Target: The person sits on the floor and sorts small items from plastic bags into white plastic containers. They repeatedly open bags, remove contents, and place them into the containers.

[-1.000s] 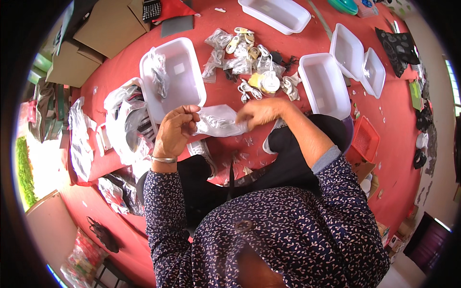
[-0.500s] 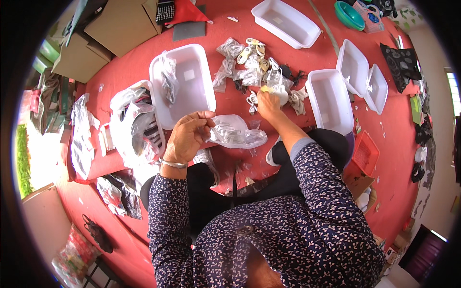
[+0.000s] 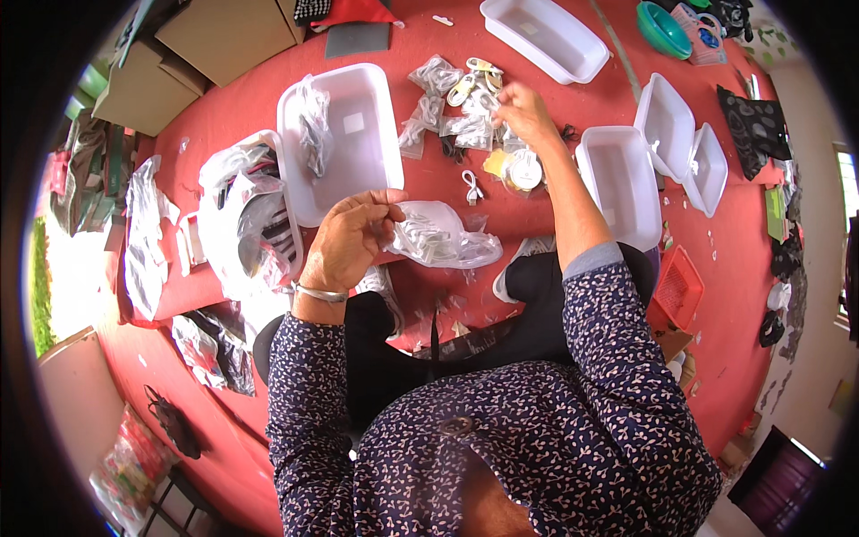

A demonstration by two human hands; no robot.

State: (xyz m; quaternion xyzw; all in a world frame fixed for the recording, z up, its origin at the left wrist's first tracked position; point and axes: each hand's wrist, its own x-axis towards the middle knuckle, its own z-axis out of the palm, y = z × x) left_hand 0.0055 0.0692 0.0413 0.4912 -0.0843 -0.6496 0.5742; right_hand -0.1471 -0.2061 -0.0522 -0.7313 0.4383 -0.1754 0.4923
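Note:
My left hand (image 3: 353,237) is closed on the gathered edge of a clear plastic bag (image 3: 438,237) with whitish, coiled-looking contents. The bag stretches to the right of my fingers, above the red floor covering. Farther ahead, my right hand (image 3: 526,115) reaches to the right edge of a pile of bagged cables (image 3: 470,130); its fingers are bent and a little apart, with nothing visible between them. Among that pile are cream-coloured coiled cables (image 3: 484,67). Below the right hand lies a round white item (image 3: 523,170) with yellow beside it. A short white cable (image 3: 472,186) lies apart on the red.
A white tub (image 3: 394,152) stands at left with plastic bags in it, next to another tub overfilled with bagged items (image 3: 255,215). White tubs (image 3: 617,188) stand at right, another tub (image 3: 546,40) at the back. A red basket (image 3: 677,300) sits beyond my right knee.
My right hand has left the round white and yellow item and moved away from me to the cable pile. The left hand keeps the plastic bag in about the same place.

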